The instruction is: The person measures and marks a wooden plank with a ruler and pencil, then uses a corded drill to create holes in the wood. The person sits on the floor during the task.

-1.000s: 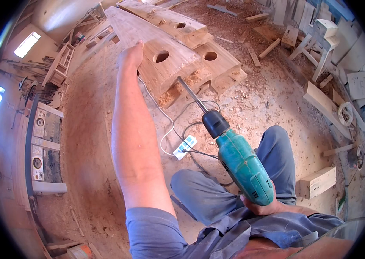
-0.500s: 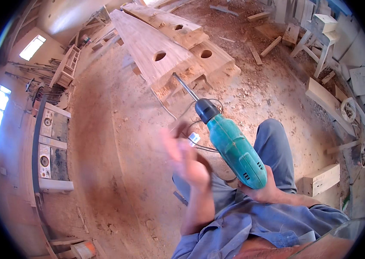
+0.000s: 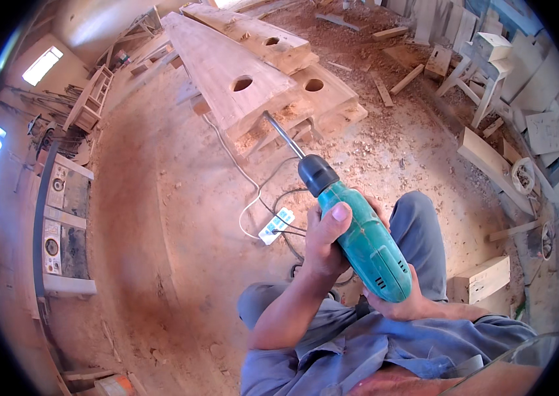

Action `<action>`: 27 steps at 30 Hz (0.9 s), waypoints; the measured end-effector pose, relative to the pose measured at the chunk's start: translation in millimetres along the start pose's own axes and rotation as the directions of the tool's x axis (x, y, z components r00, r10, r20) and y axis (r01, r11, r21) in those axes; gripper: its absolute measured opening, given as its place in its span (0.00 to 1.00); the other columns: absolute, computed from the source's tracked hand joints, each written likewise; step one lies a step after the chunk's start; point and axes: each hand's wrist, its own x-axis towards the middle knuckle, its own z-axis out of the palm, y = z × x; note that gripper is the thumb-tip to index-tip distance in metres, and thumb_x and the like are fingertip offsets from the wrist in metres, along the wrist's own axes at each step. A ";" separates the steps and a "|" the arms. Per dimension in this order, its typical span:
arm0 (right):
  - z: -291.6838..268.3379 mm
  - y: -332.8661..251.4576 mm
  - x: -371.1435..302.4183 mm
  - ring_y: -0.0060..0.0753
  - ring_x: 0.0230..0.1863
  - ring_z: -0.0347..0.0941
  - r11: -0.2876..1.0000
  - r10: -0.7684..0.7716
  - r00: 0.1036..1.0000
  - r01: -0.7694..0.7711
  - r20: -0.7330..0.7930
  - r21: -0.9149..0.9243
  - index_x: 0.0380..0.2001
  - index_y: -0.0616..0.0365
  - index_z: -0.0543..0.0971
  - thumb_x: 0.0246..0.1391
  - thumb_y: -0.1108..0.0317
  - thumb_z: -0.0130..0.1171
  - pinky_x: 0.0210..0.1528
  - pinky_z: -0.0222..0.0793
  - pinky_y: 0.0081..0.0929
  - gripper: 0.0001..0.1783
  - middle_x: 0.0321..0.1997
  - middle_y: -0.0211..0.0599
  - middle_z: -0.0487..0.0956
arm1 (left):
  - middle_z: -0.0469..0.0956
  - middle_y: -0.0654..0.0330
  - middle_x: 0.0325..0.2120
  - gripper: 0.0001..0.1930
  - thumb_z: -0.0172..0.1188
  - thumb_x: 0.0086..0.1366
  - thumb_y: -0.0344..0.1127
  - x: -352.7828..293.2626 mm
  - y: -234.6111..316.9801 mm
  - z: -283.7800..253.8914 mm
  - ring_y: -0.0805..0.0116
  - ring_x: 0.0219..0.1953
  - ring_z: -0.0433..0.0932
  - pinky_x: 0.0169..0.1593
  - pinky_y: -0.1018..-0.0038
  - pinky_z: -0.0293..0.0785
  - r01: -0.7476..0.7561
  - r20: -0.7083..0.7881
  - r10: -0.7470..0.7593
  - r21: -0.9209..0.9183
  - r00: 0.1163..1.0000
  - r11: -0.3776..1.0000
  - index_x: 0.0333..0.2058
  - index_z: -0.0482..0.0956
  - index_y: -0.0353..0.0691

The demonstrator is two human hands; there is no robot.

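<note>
1. At the far left, two bright windows [image 3: 42, 65] are seen in the wall.
2. Three thick wooden boards [image 3: 216, 56] are laid close together on the floor [image 3: 193, 251]. One round hole is seen in each, so three holes are counted.
3. One white and blue power strip [image 3: 277, 226] is left on the floor, and one white cord [image 3: 253, 183] is seen curving up to it.
4. The left arm is bent at the elbow. The left hand [image 3: 327, 239] is wrapped around the front of the drill [image 3: 370, 247], with its thumb laid on top and some fingers seen on the far side.
5. Just one drill is counted. It is held by both hands above the lap, and its long metal bit [image 3: 284, 134] is pointed at the end of the front board. Whether the wood is touched by the tip cannot be told.
6. The right arm is bent too. The back end of the drill is gripped from below by the right hand [image 3: 403, 305], and most of its fingers are hidden.
7. Two bent knees are seen in grey trousers [image 3: 418, 231].
8. At the right, one wooden block [image 3: 484, 278] is set on the floor.
</note>
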 end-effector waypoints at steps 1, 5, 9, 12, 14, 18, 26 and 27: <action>2.2 -2.6 0.4 0.22 0.32 0.76 1.000 0.003 1.000 -0.003 0.006 0.005 0.38 0.58 0.80 0.51 0.76 0.67 0.35 0.72 0.26 0.10 0.31 0.28 0.81 | 0.81 0.45 0.35 0.32 0.61 0.59 0.61 -1.1 0.9 0.8 0.56 0.34 0.82 0.39 0.63 0.80 -0.010 -0.010 0.009 -0.031 1.000 0.999 0.43 0.76 0.32; 2.8 4.3 0.1 0.24 0.33 0.81 0.995 -0.079 0.997 0.080 0.009 -0.061 0.41 0.64 0.78 0.51 0.81 0.66 0.35 0.78 0.26 0.13 0.33 0.34 0.83 | 0.82 0.47 0.32 0.31 0.66 0.60 0.56 -0.4 1.3 -3.5 0.61 0.32 0.83 0.39 0.66 0.82 -0.024 0.003 0.025 -0.088 1.000 0.996 0.41 0.79 0.26; 0.4 15.4 0.0 0.24 0.33 0.80 0.988 -0.088 0.995 0.092 0.037 -0.122 0.40 0.63 0.78 0.49 0.80 0.67 0.36 0.76 0.26 0.13 0.34 0.32 0.83 | 0.82 0.47 0.32 0.30 0.66 0.60 0.55 -0.9 -0.6 -5.4 0.61 0.33 0.84 0.40 0.66 0.82 -0.040 -0.018 0.039 -0.096 0.999 0.995 0.41 0.79 0.25; 0.0 25.9 -1.3 0.23 0.33 0.79 0.979 -0.120 0.992 0.124 0.035 -0.163 0.39 0.62 0.78 0.48 0.79 0.68 0.36 0.75 0.26 0.14 0.33 0.32 0.82 | 0.82 0.48 0.32 0.30 0.66 0.61 0.54 -1.3 -1.7 -7.0 0.62 0.33 0.83 0.39 0.67 0.82 -0.028 -0.015 0.026 -0.122 1.000 0.992 0.40 0.80 0.26; 1.5 28.7 -1.5 0.23 0.33 0.78 0.984 -0.110 0.994 0.112 0.025 -0.135 0.39 0.62 0.78 0.47 0.79 0.69 0.36 0.74 0.26 0.15 0.33 0.32 0.82 | 0.82 0.46 0.31 0.32 0.62 0.60 0.59 -0.8 -1.2 -5.7 0.59 0.32 0.83 0.38 0.65 0.82 -0.011 -0.034 0.009 -0.040 0.999 0.999 0.41 0.78 0.28; -0.5 36.9 -3.3 0.24 0.33 0.78 0.994 -0.068 0.997 0.071 0.031 -0.088 0.39 0.62 0.79 0.47 0.78 0.69 0.36 0.74 0.26 0.15 0.33 0.31 0.82 | 0.82 0.44 0.31 0.32 0.60 0.61 0.60 -0.7 -1.3 -8.3 0.56 0.31 0.83 0.38 0.63 0.82 0.001 -0.019 -0.001 -0.002 1.000 1.000 0.42 0.77 0.28; -0.7 42.9 -3.7 0.23 0.33 0.78 0.990 -0.083 0.996 0.087 0.043 -0.111 0.38 0.61 0.79 0.48 0.78 0.68 0.35 0.74 0.26 0.13 0.33 0.31 0.82 | 0.82 0.44 0.32 0.33 0.59 0.63 0.59 -0.3 -3.3 -10.9 0.57 0.31 0.83 0.37 0.63 0.82 -0.019 -0.011 0.019 0.009 1.000 1.000 0.43 0.77 0.27; -1.0 47.0 -4.0 0.23 0.33 0.78 0.991 -0.093 0.995 0.097 0.041 -0.093 0.38 0.61 0.79 0.48 0.79 0.68 0.35 0.73 0.26 0.13 0.32 0.31 0.82 | 0.82 0.44 0.32 0.33 0.59 0.63 0.59 0.0 -3.5 -10.7 0.57 0.31 0.83 0.37 0.63 0.82 -0.020 -0.009 0.020 0.007 1.000 1.000 0.43 0.77 0.27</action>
